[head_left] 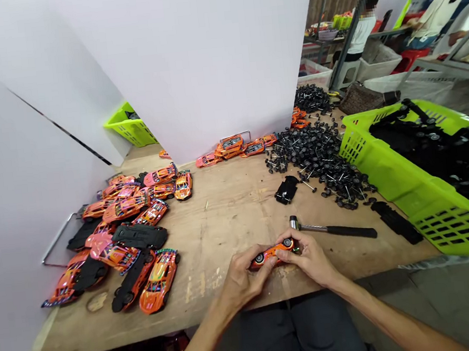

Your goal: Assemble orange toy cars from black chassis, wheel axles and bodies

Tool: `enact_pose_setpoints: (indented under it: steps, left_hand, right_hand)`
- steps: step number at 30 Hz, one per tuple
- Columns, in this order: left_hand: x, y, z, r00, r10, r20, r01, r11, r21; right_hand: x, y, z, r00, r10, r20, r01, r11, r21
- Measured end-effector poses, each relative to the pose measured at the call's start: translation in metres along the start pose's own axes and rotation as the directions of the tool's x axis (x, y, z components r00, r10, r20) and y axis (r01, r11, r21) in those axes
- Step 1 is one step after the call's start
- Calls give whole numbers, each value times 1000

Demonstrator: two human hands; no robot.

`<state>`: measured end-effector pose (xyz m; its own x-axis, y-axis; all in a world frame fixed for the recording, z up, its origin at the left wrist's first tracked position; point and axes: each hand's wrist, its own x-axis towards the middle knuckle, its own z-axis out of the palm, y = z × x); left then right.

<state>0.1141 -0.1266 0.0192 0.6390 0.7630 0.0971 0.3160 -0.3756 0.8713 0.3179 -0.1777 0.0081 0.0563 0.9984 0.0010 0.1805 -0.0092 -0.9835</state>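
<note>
Both of my hands grip a small orange toy car (273, 254) just above the wooden workbench (228, 237), near its front edge. My left hand (243, 278) holds the car's left end, where a black wheel shows. My right hand (310, 257) covers the other end with its fingers. A small hammer (334, 229) with a black handle and metal head lies just beyond my right hand. A black plastic chassis (286, 189) lies farther ahead, next to a heap of loose black wheels on metal axles (319, 161).
Many orange and pink car bodies (127, 208) and black chassis (140, 235) are heaped at the bench's left. More bodies (231, 148) line the back wall. A lime-green basket (423, 178) of black parts stands at the right. Co-workers (435, 15) sit in the background.
</note>
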Motion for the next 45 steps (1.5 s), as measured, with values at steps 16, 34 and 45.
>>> enact_pose_setpoints:
  steps: [16,34,45]
  left_hand:
    - [7,-11,28,972,206,-110,-101,796,597]
    - [9,24,15,855,-200,-478,35,943,-332]
    - [2,16,19,907,-329,-263,107,785,-611]
  right_hand:
    - [-10,16,3,980,-67,-188,46,993,-111]
    - [-4,-28,11,904,-382,-190,350,919,-183]
    - [-2,-6,-16,928,-369,61,366,861,-353]
